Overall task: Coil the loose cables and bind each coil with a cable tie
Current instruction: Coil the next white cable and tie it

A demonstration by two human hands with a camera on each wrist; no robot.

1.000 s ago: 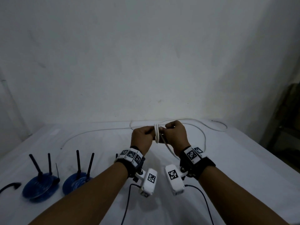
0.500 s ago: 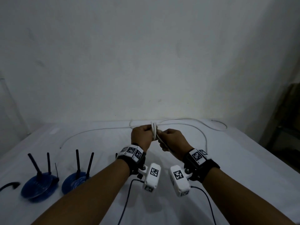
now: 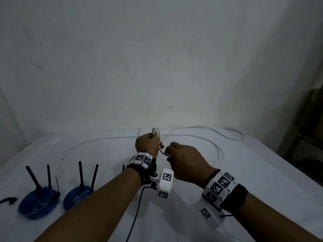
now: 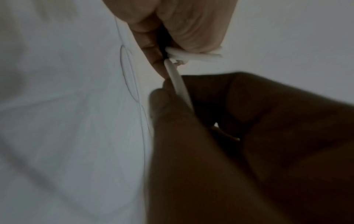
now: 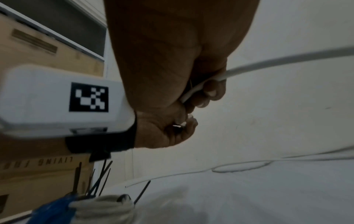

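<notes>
Far left, at the frame edge: a black curved piece [image 3: 7,200] lies on the white-covered table [image 3: 262,172]. Beside it stand two blue cable coils, the left blue coil [image 3: 37,200] and the right blue coil [image 3: 78,198], each with black cable ties [image 3: 33,177] sticking upward from it. The two coils sit close together but apart, well left of the hands.

Centre: the left hand [image 3: 147,145] is raised above the table, its fingers [image 4: 193,30] curled round a small bunch of loops of the white cable [image 3: 216,147]. The left wrist view shows at least two strands lying side by side under the thumb, gripped firm. A wrist band with printed markers [image 3: 141,158] and a white camera housing [image 3: 165,182] sit on that forearm, a dark lead [image 3: 136,212] trailing from it toward the viewer.

Right of centre: the right hand [image 3: 185,161] sits just beside the left, lower and nearer the viewer. Its fingers [image 5: 210,91] are curled round a single strand of the same cable, which runs up from this hand into the left hand's bunch. The exact pinch is blurred, but the strand appears held between thumb and fingers.

Right and rear: the remaining cable lies loose on the table in wide curves behind both hands, one end reaching left, another loop stretching to the far right.
</notes>
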